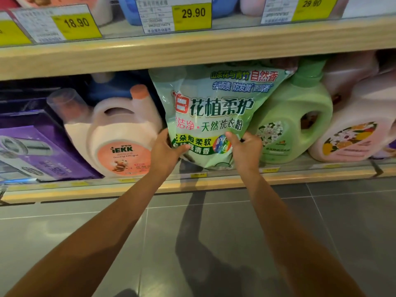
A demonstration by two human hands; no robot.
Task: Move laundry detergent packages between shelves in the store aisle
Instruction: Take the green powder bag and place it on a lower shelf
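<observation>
Fingers of my left hand (165, 150) and right hand (244, 148) pinch the green detergent bag (212, 112) low; I advise supporting its base, clearing the green jug (295, 125) at right.

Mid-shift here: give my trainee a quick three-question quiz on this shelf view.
1. True or false: both hands grip the green bag.
2. Which bottle stands just right of the bag: A) pink bottle, B) green bottle, C) purple box?
3. Which part of the bag do the left hand and right hand hold?

Key: 1 true. 2 B. 3 its lower part, one hand at each side.
</observation>
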